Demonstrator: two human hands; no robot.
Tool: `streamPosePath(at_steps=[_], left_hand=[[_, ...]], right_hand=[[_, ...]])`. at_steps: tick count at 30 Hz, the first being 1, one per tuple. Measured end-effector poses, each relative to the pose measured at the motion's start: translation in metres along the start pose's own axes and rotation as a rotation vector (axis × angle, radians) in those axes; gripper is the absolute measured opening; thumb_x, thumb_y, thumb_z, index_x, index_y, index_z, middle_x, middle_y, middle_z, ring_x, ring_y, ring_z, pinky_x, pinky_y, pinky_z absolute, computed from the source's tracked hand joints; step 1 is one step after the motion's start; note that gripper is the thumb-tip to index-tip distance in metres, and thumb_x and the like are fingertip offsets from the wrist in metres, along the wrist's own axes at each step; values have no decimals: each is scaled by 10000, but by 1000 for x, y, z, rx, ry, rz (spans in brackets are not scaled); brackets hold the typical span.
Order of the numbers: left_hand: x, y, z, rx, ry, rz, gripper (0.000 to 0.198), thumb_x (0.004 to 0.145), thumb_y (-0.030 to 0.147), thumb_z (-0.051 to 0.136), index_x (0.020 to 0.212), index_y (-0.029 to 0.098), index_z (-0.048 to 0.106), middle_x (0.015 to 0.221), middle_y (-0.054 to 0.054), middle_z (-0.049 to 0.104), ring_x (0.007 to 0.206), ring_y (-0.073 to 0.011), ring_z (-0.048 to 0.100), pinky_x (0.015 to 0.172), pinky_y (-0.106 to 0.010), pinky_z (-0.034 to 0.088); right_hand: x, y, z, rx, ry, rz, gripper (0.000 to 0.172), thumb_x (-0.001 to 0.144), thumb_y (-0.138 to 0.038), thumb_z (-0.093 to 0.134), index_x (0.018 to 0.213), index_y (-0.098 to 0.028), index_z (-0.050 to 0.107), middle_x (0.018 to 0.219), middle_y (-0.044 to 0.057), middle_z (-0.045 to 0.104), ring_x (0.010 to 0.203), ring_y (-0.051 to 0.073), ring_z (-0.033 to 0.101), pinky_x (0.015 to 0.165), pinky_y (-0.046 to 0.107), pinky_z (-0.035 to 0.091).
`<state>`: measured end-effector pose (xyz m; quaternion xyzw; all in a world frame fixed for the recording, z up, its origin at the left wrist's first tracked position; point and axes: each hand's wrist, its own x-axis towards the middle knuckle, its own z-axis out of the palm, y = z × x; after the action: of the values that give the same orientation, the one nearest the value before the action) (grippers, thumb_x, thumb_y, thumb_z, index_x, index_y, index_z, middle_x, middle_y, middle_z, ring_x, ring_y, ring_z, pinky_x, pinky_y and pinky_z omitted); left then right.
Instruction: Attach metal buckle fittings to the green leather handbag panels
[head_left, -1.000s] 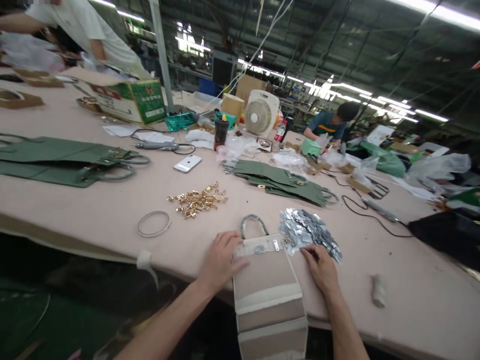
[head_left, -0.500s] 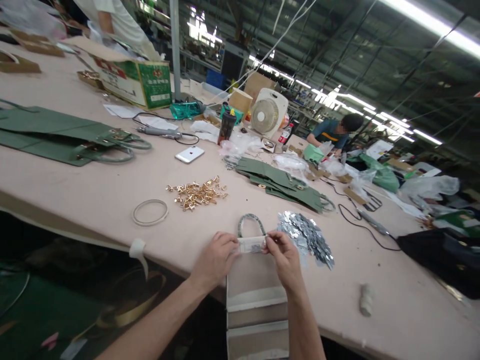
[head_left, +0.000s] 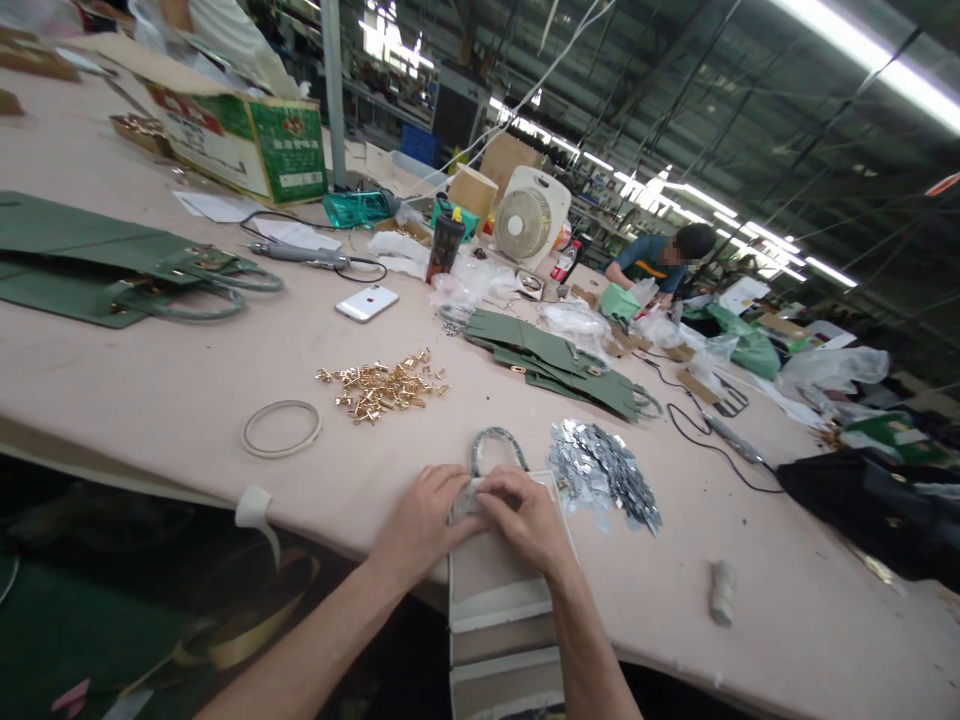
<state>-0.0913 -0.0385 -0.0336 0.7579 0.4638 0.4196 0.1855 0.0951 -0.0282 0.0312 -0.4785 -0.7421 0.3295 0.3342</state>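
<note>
A beige bag panel (head_left: pixel 495 580) with a grey-green handle (head_left: pixel 496 442) lies flat at the near table edge and hangs over it. My left hand (head_left: pixel 420 520) rests curled on the panel's top left corner. My right hand (head_left: pixel 525 520) lies over the top strip, fingers bent and pressed down on it; any small part under them is hidden. A heap of silver metal pieces (head_left: pixel 604 475) lies just right of my hands. A heap of gold fittings (head_left: pixel 382 382) lies further left and back.
A white ring (head_left: pixel 281 428), a phone (head_left: pixel 367 302), green bag panels (head_left: pixel 559 360), more green panels with handles (head_left: pixel 127 275), a corded tool (head_left: pixel 296 254), a black cable (head_left: pixel 712 450), a green carton (head_left: pixel 247 145) and a fan (head_left: pixel 525 220) sit on the pink table (head_left: pixel 150 380). Another person (head_left: pixel 660 260) works far right.
My right hand left the silver heap, came to the panel's top strip and now covers it beside my left hand. The camera view has shifted slightly.
</note>
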Motion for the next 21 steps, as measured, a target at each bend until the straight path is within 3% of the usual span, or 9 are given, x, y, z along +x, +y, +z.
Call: streamPosePath(at_steps=[10, 16, 21], left_hand=[[-4, -4, 3, -7, 12, 1, 459, 810, 354, 850, 1202, 193, 674, 1216, -97, 705, 1142, -272, 654, 1020, -454, 572], [2, -6, 2, 20, -3, 11, 412, 867, 305, 780, 1253, 215, 669, 1240, -93, 705, 1163, -264, 654, 1030, -447, 573], [-6, -17, 11, 17, 52, 103, 381, 902, 474, 699, 1217, 259, 704, 1206, -87, 740, 1112, -293, 696, 968, -457, 604]], right_hand=[[1, -2, 9, -141, -25, -13, 155, 898, -91, 683, 896, -237, 736, 891, 10, 703, 948, 198, 631, 887, 322, 466], [1, -1, 18, -229, 65, -37, 177, 866, -114, 734, 997, -232, 717, 965, 33, 692, 989, 225, 607, 927, 357, 454], [-15, 0, 16, -227, 118, -77, 210, 885, -170, 732, 1077, -255, 728, 1024, 38, 721, 1050, 227, 627, 996, 370, 465]])
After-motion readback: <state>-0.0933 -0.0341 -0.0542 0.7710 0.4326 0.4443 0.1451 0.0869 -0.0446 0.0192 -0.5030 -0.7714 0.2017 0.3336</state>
